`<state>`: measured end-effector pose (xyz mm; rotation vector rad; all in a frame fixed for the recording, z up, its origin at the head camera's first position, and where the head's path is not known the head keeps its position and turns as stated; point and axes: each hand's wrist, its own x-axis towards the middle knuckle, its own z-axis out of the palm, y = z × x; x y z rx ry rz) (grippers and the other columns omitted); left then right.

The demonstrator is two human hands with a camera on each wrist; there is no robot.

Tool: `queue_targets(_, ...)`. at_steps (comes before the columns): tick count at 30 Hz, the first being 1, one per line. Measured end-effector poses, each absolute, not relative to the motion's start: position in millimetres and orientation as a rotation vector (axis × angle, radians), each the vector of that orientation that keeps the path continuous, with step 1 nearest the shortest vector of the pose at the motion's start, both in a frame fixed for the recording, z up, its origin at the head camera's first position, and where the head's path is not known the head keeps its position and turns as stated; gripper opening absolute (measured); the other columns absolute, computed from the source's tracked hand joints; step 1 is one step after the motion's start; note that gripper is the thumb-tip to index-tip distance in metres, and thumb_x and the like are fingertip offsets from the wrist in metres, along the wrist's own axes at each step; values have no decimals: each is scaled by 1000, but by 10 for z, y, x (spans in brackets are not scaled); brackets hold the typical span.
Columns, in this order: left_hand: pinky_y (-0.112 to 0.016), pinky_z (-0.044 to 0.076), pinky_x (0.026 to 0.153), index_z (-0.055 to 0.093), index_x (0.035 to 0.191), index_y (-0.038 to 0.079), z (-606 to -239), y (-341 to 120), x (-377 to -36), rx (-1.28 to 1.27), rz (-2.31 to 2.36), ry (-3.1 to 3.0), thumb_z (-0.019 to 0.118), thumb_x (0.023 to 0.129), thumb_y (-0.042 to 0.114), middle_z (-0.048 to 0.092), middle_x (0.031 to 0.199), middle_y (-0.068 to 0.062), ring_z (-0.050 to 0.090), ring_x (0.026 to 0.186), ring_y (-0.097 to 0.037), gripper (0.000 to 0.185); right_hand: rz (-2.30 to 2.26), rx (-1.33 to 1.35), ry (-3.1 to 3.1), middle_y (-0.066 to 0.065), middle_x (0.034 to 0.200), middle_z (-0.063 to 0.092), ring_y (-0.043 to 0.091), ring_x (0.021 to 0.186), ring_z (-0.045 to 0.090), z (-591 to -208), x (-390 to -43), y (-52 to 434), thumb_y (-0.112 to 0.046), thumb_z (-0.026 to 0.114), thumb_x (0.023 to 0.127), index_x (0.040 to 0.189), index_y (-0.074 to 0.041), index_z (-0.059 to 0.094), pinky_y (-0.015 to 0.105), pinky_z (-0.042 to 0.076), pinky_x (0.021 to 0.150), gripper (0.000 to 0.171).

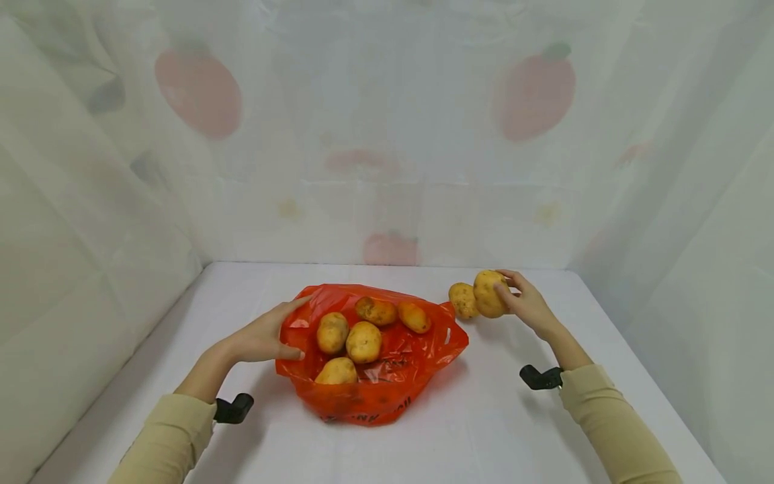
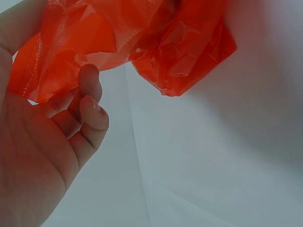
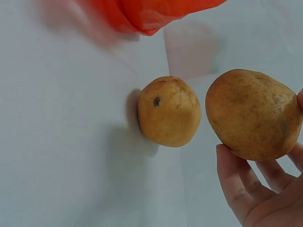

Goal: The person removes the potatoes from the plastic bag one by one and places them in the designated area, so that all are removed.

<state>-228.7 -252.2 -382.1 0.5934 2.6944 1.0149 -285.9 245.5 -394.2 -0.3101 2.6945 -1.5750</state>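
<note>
A red plastic bag [image 1: 393, 403] lies with its mouth spread wide, several potatoes [image 1: 364, 343] inside it. At its left side my left hand [image 1: 260, 336] holds the rim, thumb and fingers round the thin plastic. The left wrist view shows the crinkled bag [image 2: 184, 56] beyond the loosely bent fingers of that hand [image 2: 42, 151]. My right hand [image 1: 527, 306] grips a potato [image 1: 490, 294] between thumb and fingers, raised off the table. In the right wrist view this potato [image 3: 255, 116] sits in the fingertips, with another potato [image 3: 169, 112] beside it on the table.
One loose potato [image 1: 463, 300] rests on the white-covered table [image 1: 484, 417], just right of the bag. Pale curtains [image 1: 387, 134] with faded fruit prints rise at the back and both sides. A black wrist camera [image 1: 234, 409] juts out near the left sleeve.
</note>
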Motion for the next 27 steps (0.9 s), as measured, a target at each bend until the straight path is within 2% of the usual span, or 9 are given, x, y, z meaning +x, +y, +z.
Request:
queue_targets(9, -41, 50, 84, 23, 146, 22, -3818, -2523, -2290, 592, 1016, 2701, 77, 72, 23, 38, 132, -11, 45, 113, -30, 92, -1567, -174, 2728, 28, 136, 36, 42, 114, 48, -4111, -2963, 2536, -48, 43, 93, 142, -4, 27, 37, 54, 77, 67)
queue_targets(21, -41, 50, 84, 22, 146, 21, -3828, -2526, -2302, 585, 994, 2712, 78, 71, 26, 38, 132, -11, 43, 115, -29, 93, -1514, -108, 2766, 31, 135, 36, 42, 115, 48, -4237, -3037, 2596, -49, 39, 94, 140, 1, 27, 34, 54, 74, 69)
queue_targets(27, -42, 51, 84, 23, 146, 21, -3815, -2523, -2303, 582, 996, 2707, 77, 72, 25, 38, 133, -11, 44, 115, -30, 92, -1385, -95, 2830, 30, 133, 39, 41, 118, 44, -4286, -3064, 2592, -48, 38, 95, 139, 1, 28, 37, 52, 80, 67)
